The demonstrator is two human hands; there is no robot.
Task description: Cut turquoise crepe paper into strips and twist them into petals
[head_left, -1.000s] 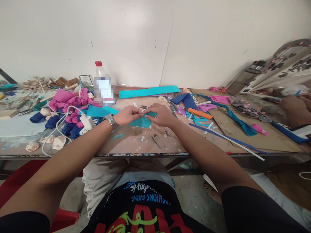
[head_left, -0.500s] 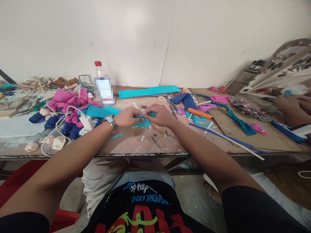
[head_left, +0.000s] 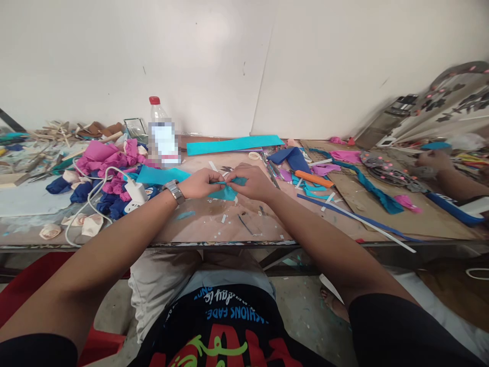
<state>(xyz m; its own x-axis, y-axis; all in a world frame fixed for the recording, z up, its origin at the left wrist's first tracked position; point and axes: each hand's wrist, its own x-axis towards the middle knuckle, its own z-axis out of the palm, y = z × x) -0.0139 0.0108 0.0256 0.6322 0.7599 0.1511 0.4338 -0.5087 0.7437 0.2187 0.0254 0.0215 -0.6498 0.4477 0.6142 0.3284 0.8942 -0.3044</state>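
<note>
A piece of turquoise crepe paper (head_left: 226,193) is pinched between my two hands, just above the table top. My left hand (head_left: 201,184), with a metal watch on its wrist, grips the paper's left part in closed fingers. Close against it, my right hand (head_left: 250,182) pinches the same paper near its folded edge. Fingers cover most of the fold. A second turquoise strip (head_left: 162,176) lies beside my left wrist, and a long flat turquoise strip (head_left: 234,145) rests behind my hands. Scissors (head_left: 226,168) lie partly hidden just beyond my fingers.
Pink and blue paper flowers (head_left: 114,163) with a white charger (head_left: 136,191) and cable sit at left. A bottle (head_left: 155,104) stands behind a phone (head_left: 166,140). An orange cutter (head_left: 314,179) lies at right among scraps. Another person's hand (head_left: 437,165) is at far right.
My hands stay almost in place, with the fingers shifting slightly on the turquoise paper. At far right, the other person's hand has moved left, and a turquoise round piece shows more there.
</note>
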